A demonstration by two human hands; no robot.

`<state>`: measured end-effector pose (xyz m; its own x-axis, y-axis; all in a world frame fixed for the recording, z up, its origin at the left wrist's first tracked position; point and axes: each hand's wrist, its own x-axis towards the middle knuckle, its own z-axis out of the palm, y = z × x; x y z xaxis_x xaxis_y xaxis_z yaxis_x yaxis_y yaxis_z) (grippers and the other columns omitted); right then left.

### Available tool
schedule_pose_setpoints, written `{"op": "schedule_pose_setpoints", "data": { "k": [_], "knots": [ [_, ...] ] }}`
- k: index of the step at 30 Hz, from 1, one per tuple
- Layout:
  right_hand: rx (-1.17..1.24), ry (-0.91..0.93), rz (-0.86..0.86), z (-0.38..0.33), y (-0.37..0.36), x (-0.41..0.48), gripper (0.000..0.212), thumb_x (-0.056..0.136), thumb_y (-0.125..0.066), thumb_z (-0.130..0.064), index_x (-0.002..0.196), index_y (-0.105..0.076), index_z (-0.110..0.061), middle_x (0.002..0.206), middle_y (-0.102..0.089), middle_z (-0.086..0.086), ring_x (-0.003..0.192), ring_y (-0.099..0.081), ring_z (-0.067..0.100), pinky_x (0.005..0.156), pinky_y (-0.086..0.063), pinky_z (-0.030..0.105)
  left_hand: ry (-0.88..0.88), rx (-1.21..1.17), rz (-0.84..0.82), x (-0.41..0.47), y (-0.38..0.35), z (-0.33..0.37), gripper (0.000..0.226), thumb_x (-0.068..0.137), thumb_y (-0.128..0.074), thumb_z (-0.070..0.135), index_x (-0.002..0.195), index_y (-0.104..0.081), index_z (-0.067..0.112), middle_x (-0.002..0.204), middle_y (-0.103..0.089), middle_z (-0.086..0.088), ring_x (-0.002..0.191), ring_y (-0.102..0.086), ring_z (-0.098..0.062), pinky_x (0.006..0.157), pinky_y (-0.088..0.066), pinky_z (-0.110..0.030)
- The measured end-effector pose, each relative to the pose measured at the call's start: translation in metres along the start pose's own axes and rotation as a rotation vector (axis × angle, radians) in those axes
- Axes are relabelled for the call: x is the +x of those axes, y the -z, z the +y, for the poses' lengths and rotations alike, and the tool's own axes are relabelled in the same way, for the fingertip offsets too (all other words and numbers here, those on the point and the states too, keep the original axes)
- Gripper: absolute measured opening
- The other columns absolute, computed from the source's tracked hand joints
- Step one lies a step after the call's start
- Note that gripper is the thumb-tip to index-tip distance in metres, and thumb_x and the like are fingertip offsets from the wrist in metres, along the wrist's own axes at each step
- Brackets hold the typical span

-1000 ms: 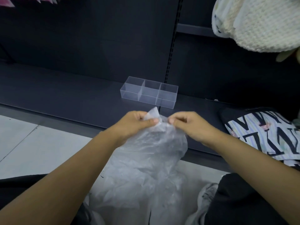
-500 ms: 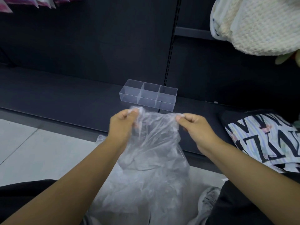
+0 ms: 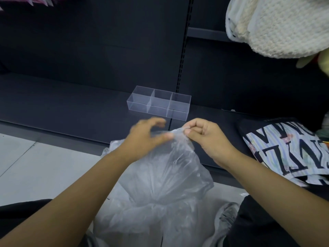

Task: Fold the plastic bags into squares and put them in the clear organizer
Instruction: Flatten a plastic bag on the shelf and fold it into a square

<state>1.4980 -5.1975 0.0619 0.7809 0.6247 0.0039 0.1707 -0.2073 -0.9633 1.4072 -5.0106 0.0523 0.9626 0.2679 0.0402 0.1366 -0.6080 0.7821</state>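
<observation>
A clear plastic bag (image 3: 170,168) hangs crumpled in front of me, above a heap of more clear bags (image 3: 151,220) on the floor. My right hand (image 3: 204,138) pinches the bag's top edge between thumb and fingers. My left hand (image 3: 146,138) is blurred, its fingers spread apart just left of that edge, thumb near the plastic and nothing gripped. The clear organizer (image 3: 159,104), with three compartments in a row, stands on the dark shelf (image 3: 62,107) beyond my hands; all three look bare.
A black bag with a striped lettered print (image 3: 288,150) lies on the shelf at the right. A cream knitted item (image 3: 277,24) hangs at the top right. Pale floor tiles (image 3: 35,166) lie at the left; a grey shoe (image 3: 227,218) shows below.
My left hand has let go of the bag's top edge and opened. My right hand has kept its pinch, and the bag now hangs from it alone.
</observation>
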Motion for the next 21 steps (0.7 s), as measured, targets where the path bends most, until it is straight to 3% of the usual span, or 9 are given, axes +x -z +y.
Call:
{"op": "schedule_pose_setpoints", "data": {
  "k": [2, 3, 5, 7, 9, 12, 15, 18, 21],
  "knots": [
    [0.01, 0.014, -0.011, -0.003, -0.004, -0.003, 0.008, 0.093, -0.06, -0.011, 0.093, -0.068, -0.013, 0.083, -0.075, 0.006, 0.078, -0.069, 0.015, 0.079, -0.054, 0.024, -0.018, -0.189, -0.156, -0.003, -0.006, 0.008, 0.026, 0.077, -0.071, 0.048, 0.089, -0.072, 0.025, 0.085, -0.072, 0.009, 0.08, -0.065, -0.005, 0.076, -0.052, -0.022],
    [0.021, -0.008, -0.008, -0.004, -0.004, -0.003, 0.009, 0.094, -0.06, -0.018, 0.098, -0.067, -0.015, 0.087, -0.074, 0.006, 0.081, -0.069, 0.015, 0.081, -0.054, 0.026, -0.012, -0.257, -0.127, -0.003, -0.007, 0.01, 0.018, 0.08, -0.073, 0.04, 0.078, -0.072, 0.022, 0.072, -0.071, 0.005, 0.066, -0.064, -0.006, 0.065, -0.051, -0.019],
    [0.043, -0.124, -0.106, -0.002, 0.005, -0.005, 0.032, 0.089, -0.059, -0.049, 0.112, -0.061, -0.026, 0.105, -0.071, 0.0, 0.098, -0.067, 0.014, 0.088, -0.052, 0.027, 0.022, -0.334, -0.011, -0.003, -0.004, 0.007, 0.019, 0.083, -0.072, 0.033, 0.071, -0.071, 0.019, 0.062, -0.067, 0.004, 0.057, -0.06, -0.005, 0.056, -0.049, -0.017],
    [0.033, -0.263, -0.35, 0.0, 0.016, -0.01, 0.056, 0.075, -0.062, -0.068, 0.122, -0.054, -0.036, 0.122, -0.063, -0.009, 0.114, -0.06, 0.009, 0.096, -0.048, 0.029, 0.071, -0.417, 0.081, -0.001, 0.002, 0.002, 0.019, 0.085, -0.071, 0.032, 0.072, -0.072, 0.019, 0.066, -0.069, 0.003, 0.059, -0.062, -0.008, 0.058, -0.05, -0.021],
    [-0.036, -0.295, -0.502, 0.007, 0.022, -0.014, 0.055, 0.075, -0.074, -0.051, 0.122, -0.057, -0.029, 0.122, -0.065, -0.006, 0.114, -0.061, 0.01, 0.095, -0.048, 0.027, 0.135, -0.481, 0.162, 0.002, 0.007, -0.004, 0.017, 0.085, -0.07, 0.036, 0.076, -0.074, 0.022, 0.074, -0.072, 0.002, 0.065, -0.065, -0.011, 0.063, -0.053, -0.025],
    [-0.077, -0.281, -0.402, 0.014, 0.027, -0.015, 0.016, 0.079, -0.077, -0.016, 0.092, -0.07, -0.01, 0.079, -0.072, 0.005, 0.075, -0.068, 0.019, 0.072, -0.051, 0.029, 0.242, -0.549, 0.283, 0.003, 0.014, -0.021, 0.017, 0.083, -0.071, 0.04, 0.079, -0.075, 0.024, 0.083, -0.074, 0.004, 0.076, -0.069, -0.011, 0.069, -0.054, -0.027],
    [-0.059, -0.273, -0.321, 0.013, 0.043, -0.012, 0.013, 0.075, -0.077, -0.019, 0.073, -0.066, -0.013, 0.058, -0.06, -0.002, 0.055, -0.052, 0.008, 0.06, -0.044, 0.02, 0.386, -0.692, 0.339, 0.002, 0.027, -0.043, 0.014, 0.082, -0.073, 0.036, 0.084, -0.076, 0.023, 0.09, -0.075, 0.0, 0.083, -0.071, -0.018, 0.069, -0.056, -0.031],
    [0.064, -0.288, -0.352, 0.012, 0.058, -0.009, 0.02, 0.067, -0.077, -0.029, 0.065, -0.063, -0.014, 0.061, -0.057, 0.0, 0.059, -0.05, 0.007, 0.069, -0.046, 0.016, 0.508, -0.824, 0.338, -0.001, 0.036, -0.065, 0.017, 0.082, -0.074, 0.031, 0.094, -0.076, 0.019, 0.097, -0.075, -0.003, 0.092, -0.071, -0.022, 0.071, -0.056, -0.032],
    [0.172, -0.321, -0.387, 0.015, 0.065, -0.007, 0.025, 0.063, -0.085, -0.038, 0.064, -0.065, -0.023, 0.078, -0.065, -0.007, 0.084, -0.061, 0.007, 0.094, -0.043, 0.028, 0.617, -0.928, 0.319, -0.003, 0.039, -0.077, 0.025, 0.079, -0.076, 0.035, 0.098, -0.075, 0.019, 0.098, -0.075, -0.003, 0.088, -0.072, -0.021, 0.064, -0.057, -0.031]
  ]
}}
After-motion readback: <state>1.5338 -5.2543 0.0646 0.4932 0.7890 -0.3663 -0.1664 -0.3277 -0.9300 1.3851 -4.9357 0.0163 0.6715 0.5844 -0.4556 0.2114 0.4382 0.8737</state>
